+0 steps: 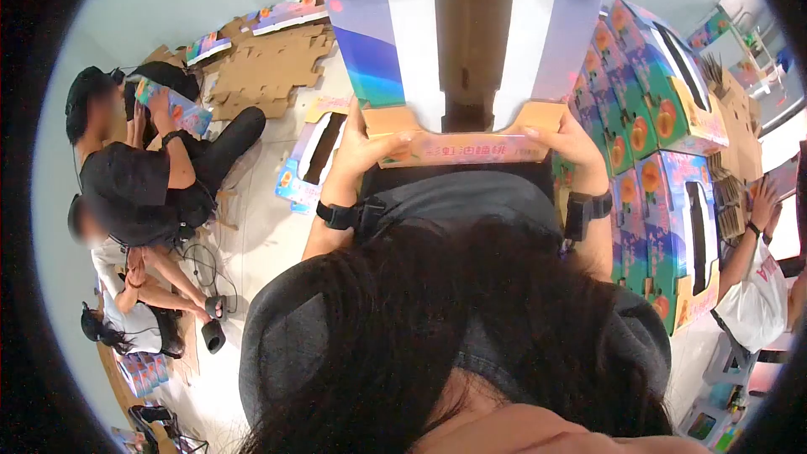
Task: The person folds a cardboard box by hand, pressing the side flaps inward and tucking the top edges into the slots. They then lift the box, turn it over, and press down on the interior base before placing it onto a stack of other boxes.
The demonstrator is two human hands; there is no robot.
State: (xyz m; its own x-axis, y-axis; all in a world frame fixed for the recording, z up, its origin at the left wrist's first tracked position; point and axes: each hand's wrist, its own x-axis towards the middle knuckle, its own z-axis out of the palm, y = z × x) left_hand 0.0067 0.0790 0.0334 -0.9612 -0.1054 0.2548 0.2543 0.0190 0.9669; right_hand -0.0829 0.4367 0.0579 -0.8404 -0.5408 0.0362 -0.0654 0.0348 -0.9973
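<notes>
In front of my waist I hold a printed cardboard fruit box (pixel 466 151). Its near edge is an orange-pink strip with printed characters. Purple, blue and green sides run away from me, and white panels flank a long brown gap in its top. My left hand (pixel 370 150) grips the near left corner, its thumb on the strip and its fingers partly hidden by the cardboard. On the near right corner my right hand (pixel 575 147) grips the same way, with the thumb pressed on the strip. Dark bands circle both my wrists.
Similar boxes (pixel 643 126) are stacked high on my right, beside folded brown cardboard (pixel 730 181). Another box (pixel 315 155) is on the floor to my left, before flat brown sheets (pixel 269 67). People (pixel 139 168) sit at the left; another person (pixel 756 286) is at the right.
</notes>
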